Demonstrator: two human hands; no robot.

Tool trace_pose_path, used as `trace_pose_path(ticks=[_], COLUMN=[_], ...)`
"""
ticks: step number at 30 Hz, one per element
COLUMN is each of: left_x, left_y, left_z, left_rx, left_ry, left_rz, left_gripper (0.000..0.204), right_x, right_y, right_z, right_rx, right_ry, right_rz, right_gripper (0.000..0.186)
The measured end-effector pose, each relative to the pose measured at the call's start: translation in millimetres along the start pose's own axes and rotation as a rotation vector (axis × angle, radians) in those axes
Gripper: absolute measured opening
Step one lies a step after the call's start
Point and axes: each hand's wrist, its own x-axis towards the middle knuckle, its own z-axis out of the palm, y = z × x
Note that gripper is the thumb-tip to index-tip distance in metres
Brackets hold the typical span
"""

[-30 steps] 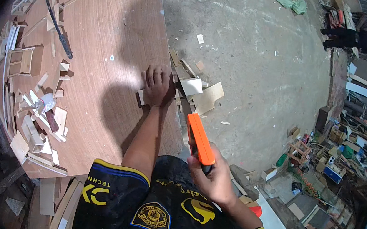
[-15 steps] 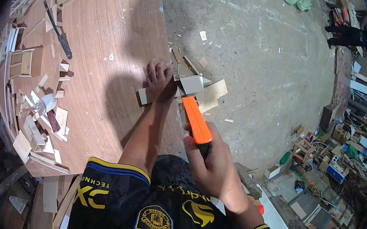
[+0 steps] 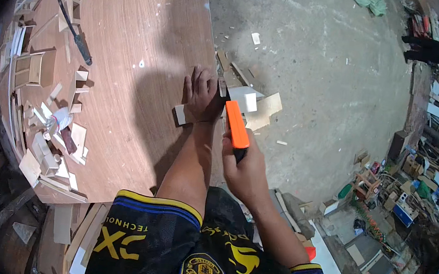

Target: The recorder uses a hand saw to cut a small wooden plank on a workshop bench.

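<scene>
Pos. of w'piece: the wood piece (image 3: pixel 180 114) lay on the table (image 3: pixel 134 28) near its R edge, mostly hidden under the L hand (image 3: pixel 203 94), w/ its pale end showing L of the wrist. L hand was palm down, fingers fwd and slightly spread, bearing on the piece from above; whether they also hooked its far side could not be told. R hand (image 3: pixel 246 167) was just off the table edge, fingers clenched round the grip of the orange-handled tool (image 3: pixel 237 125), judged to be a handsaw; its blade was too foreshortened to check tooth contact. Tool pointed fwd and slightly L, its front end close to the L hand. For a clean cut, the following applied: max. downward load through the L palm, so the piece could not creep or chatter; L thumb and fingers kept out of the blade line, the gap there being small; R wrist, forearm and tool held in one line, w/ long, even strokes and min. side load; pressure eased approx. at breakthrough, to avoid splintering. The cut line had to stay outboard of the table edge, else the table itself risked scoring. Offcuts (image 3: pixel 267 107) lay on the floor (image 3: pixel 318 94) beyond that edge, i.e. a trip hazard if footing shifted.
</scene>
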Motion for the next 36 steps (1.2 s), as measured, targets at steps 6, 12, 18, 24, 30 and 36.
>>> trace_pose_path(ticks=[6,12,18,24,30,36], left_x=[-4,-3,1,-2,-6,-3], left_y=[-6,-7,-1,-2,-7,-9], left_z=[0,1,-4,-2,1,7], left_rx=[0.002,0.022,-0.126,0.055,0.028,0.062], left_ry=[-0.094,-0.106,-0.027,-0.029,-0.128,-0.047], left_rz=[-0.035,-0.003,-0.041,0.048,0.015,0.074], left_gripper=[0.039,0.039,0.022,0.024,0.037,0.025], right_x=[-10,-48,-39,-9,-57,-35], right_y=[-5,-48,-39,-4,-40,-5], right_z=[-7,-45,-41,0,-45,-19], right_rx=[-0.042,-0.068,-0.112,-0.086,-0.107,-0.115], right_ry=[-0.066,-0.163,-0.141,-0.053,-0.112,-0.076], right_rz=[0.108,0.162,0.038,0.080,0.082,0.049], right_gripper=[0.022,0.020,0.023,0.027,0.027,0.029])
